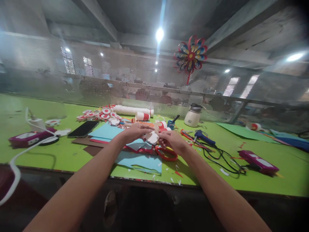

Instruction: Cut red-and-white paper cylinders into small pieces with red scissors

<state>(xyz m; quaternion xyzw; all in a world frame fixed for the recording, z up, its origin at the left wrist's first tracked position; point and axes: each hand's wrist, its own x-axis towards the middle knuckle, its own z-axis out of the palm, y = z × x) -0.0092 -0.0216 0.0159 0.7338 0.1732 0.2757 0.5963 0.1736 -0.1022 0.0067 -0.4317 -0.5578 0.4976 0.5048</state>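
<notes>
Between my hands is a small round white paper piece (152, 138). My left hand (137, 131) grips its left side, with the fingers stretched over the top edge. On its right side, my right hand (173, 140) pinches the edge between thumb and fingers. Just below lie scissors with red handles (166, 158), their blades partly hidden. Light blue paper sheets (106, 130) are stacked under and beside my left hand, over brown and red sheets. Red and white paper cups (142, 116) lie on their sides behind my hands.
A pile of red and white paper pieces (105, 113) and a white roll (132, 110) are at the back. A phone (83, 129) is at left; a glue gun (205, 138), corded power strip (259, 162) and flask (193, 116) are at right. Paper scraps litter the front edge.
</notes>
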